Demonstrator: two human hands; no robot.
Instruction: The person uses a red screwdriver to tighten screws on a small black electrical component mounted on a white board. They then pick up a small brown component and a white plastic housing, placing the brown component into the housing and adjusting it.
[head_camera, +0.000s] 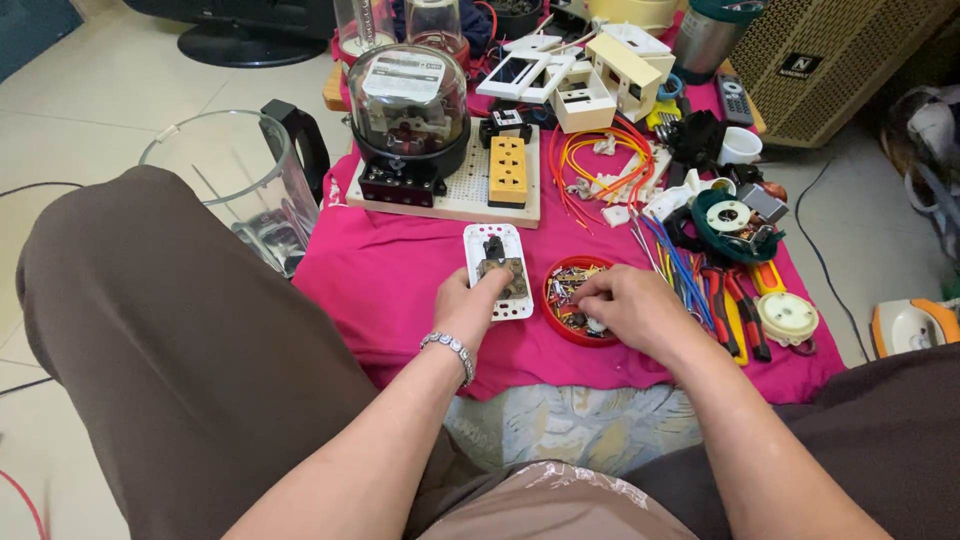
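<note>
My left hand holds a white switch plate flat on the pink cloth, thumb along its lower edge. The plate's open back shows a dark mechanism with brass parts. My right hand reaches into a small red round dish full of screws and small metal parts, its fingertips pinched down among them. The dish sits just right of the plate.
A perforated board carries a glass-domed meter and a yellow socket block. Orange and blue wires, red-handled pliers, a green coil part and white boxes lie around. A clear blender jug stands at the left.
</note>
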